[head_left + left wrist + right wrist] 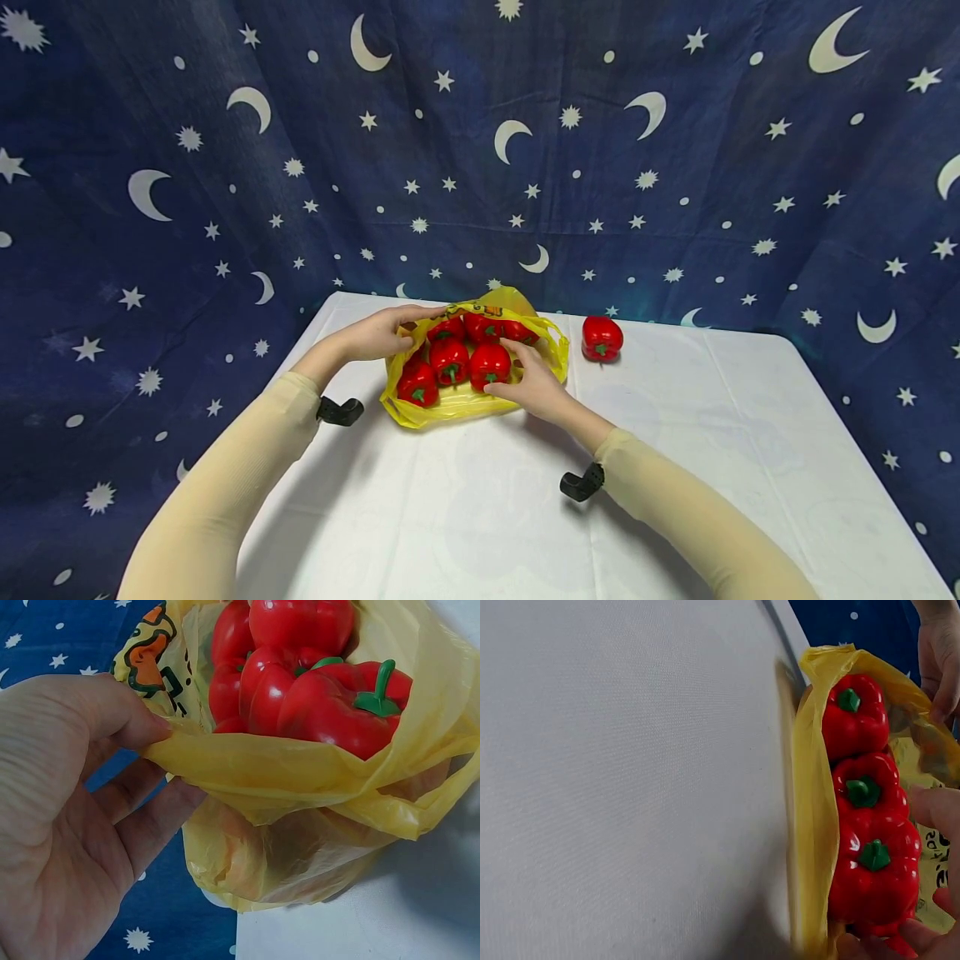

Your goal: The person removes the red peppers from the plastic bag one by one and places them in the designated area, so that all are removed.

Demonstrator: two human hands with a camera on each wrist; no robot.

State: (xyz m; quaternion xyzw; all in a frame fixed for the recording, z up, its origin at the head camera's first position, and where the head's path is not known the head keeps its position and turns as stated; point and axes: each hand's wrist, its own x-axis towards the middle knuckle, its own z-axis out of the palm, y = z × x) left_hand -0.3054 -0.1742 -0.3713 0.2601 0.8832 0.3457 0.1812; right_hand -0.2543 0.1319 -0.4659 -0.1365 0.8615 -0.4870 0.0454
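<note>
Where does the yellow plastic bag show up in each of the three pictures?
Head: yellow bag at table centre, between both hands.
Left wrist: fills the right and middle, its edge pinched by the left hand.
Right wrist: a strip down the right side, on the white table.
Shared landmark: the red peppers inside it.

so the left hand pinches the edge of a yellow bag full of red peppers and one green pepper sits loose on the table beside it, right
Not quite: the loose pepper on the table is red, not green, as the head view shows; only its stem is green. The rest holds: the left hand pinches the edge of the yellow bag full of red peppers.
</note>
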